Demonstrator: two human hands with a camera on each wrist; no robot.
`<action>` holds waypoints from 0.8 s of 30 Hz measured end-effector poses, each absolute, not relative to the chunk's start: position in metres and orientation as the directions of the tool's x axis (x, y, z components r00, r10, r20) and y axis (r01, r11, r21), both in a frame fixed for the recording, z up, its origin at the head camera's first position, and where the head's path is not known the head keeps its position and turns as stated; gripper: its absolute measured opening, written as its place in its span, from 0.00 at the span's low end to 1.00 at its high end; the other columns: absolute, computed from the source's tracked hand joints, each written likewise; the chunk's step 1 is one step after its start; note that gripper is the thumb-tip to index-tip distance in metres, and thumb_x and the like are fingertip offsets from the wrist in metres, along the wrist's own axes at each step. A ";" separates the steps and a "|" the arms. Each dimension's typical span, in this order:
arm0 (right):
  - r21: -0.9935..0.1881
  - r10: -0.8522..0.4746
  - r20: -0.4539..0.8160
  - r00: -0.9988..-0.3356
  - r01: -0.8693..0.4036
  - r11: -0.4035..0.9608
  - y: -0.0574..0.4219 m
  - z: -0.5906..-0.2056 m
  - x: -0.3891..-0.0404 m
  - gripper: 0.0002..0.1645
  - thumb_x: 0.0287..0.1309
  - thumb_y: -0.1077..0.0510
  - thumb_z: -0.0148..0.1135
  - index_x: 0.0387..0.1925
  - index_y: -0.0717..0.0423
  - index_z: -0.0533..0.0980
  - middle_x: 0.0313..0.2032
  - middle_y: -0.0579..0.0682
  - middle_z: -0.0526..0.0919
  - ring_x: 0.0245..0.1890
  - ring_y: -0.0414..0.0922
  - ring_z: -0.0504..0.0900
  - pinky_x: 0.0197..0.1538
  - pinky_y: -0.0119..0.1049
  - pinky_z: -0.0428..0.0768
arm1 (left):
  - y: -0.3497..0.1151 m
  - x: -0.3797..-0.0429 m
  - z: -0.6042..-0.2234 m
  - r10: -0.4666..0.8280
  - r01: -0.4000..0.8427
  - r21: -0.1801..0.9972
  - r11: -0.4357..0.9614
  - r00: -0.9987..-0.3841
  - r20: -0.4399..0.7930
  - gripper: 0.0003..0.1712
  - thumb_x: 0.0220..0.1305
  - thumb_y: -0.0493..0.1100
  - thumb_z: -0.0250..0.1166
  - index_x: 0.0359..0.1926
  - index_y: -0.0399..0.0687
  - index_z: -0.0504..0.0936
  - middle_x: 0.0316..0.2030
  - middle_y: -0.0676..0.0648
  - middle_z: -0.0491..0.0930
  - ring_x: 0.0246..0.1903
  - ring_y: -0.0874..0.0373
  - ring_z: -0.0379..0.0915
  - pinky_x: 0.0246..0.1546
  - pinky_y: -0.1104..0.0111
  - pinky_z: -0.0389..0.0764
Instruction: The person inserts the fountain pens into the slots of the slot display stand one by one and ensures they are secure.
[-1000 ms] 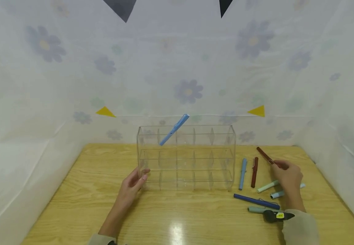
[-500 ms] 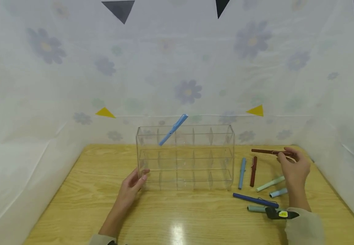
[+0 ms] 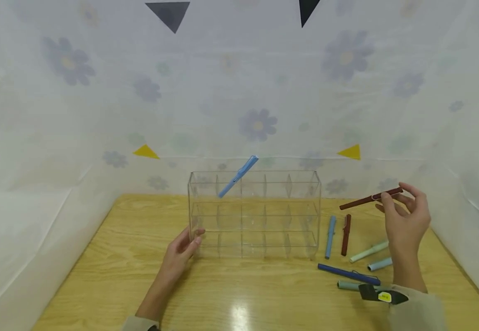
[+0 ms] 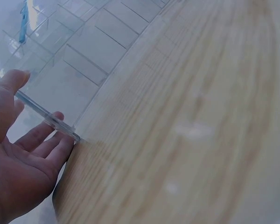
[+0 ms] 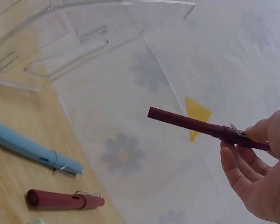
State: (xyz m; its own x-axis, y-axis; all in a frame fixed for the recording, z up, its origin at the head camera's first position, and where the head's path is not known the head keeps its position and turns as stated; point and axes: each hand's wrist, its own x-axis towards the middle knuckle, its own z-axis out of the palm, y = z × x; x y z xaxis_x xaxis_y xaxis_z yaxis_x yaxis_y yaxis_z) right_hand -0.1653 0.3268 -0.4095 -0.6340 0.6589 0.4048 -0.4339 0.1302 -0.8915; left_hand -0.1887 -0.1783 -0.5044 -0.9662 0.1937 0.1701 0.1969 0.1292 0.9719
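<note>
A clear, divided acrylic organizer (image 3: 252, 216) stands on the table, a light blue pen (image 3: 238, 177) leaning in its top row. My left hand (image 3: 180, 253) holds the organizer's lower left side, thumb in front; the left wrist view shows the fingers (image 4: 60, 144) about its edge. At the right, my right hand (image 3: 409, 220) pinches a dark red pen (image 3: 361, 201) by its clip end, raised above the table with the other end pointing left. Below it lie a second dark red pen (image 3: 346, 234) and a blue pen (image 3: 330, 236).
On the wooden table (image 3: 222, 294), right of the organizer, lie a dark blue pen (image 3: 349, 273), a pale green pen (image 3: 369, 251), a light blue pen (image 3: 380, 264) partly behind my wrist, and a grey-green pen (image 3: 348, 285) partly under the wrist strap. Flowered white sheeting (image 3: 206, 92) encloses the table.
My right hand has lifted the dark red pen up and to the right, and the pen has turned from slanting toward the hand to nearly level. My left hand stays on the organizer.
</note>
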 end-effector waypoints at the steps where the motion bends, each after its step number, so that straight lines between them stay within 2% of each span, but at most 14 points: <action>1: -0.880 0.652 0.430 -0.624 -0.452 0.148 0.323 -0.406 -0.165 0.27 0.62 0.68 0.69 0.62 0.59 0.76 0.41 0.54 0.81 0.28 0.38 0.87 0.36 0.29 0.83 | -0.178 -0.188 -0.505 0.190 0.194 0.972 0.130 -0.967 0.168 0.30 0.78 0.41 0.59 0.76 0.43 0.65 0.62 0.36 0.78 0.64 0.36 0.72 0.54 0.68 0.76; 5: -0.825 0.628 0.512 -0.586 -0.540 0.169 0.311 -0.394 -0.163 0.27 0.61 0.68 0.69 0.61 0.62 0.75 0.41 0.58 0.81 0.31 0.41 0.88 0.37 0.31 0.84 | -0.179 -0.188 -0.505 0.184 0.188 0.973 0.137 -0.970 0.161 0.30 0.78 0.41 0.59 0.76 0.43 0.66 0.62 0.37 0.79 0.64 0.38 0.73 0.54 0.66 0.77; 10: -0.781 0.615 0.544 -0.570 -0.613 0.123 0.297 -0.380 -0.161 0.26 0.60 0.69 0.70 0.60 0.64 0.76 0.41 0.61 0.82 0.32 0.44 0.88 0.38 0.33 0.85 | -0.180 -0.189 -0.506 0.186 0.189 0.973 0.133 -0.969 0.162 0.29 0.78 0.41 0.59 0.75 0.44 0.67 0.62 0.38 0.79 0.64 0.38 0.72 0.53 0.69 0.77; 18: -0.719 0.543 0.571 -0.616 -0.694 -0.031 0.265 -0.353 -0.170 0.27 0.59 0.72 0.69 0.61 0.68 0.75 0.40 0.63 0.80 0.33 0.49 0.89 0.40 0.38 0.85 | -0.180 -0.187 -0.505 0.190 0.203 0.972 0.122 -0.966 0.178 0.28 0.77 0.40 0.59 0.75 0.42 0.68 0.62 0.35 0.79 0.64 0.37 0.72 0.52 0.71 0.77; 24: -0.706 0.482 0.598 -0.640 -0.705 -0.061 0.242 -0.335 -0.182 0.27 0.60 0.71 0.68 0.61 0.67 0.74 0.42 0.64 0.79 0.36 0.51 0.88 0.42 0.40 0.86 | -0.179 -0.186 -0.505 0.189 0.205 0.972 0.115 -0.965 0.181 0.29 0.77 0.39 0.59 0.75 0.41 0.67 0.62 0.35 0.78 0.64 0.36 0.72 0.54 0.73 0.76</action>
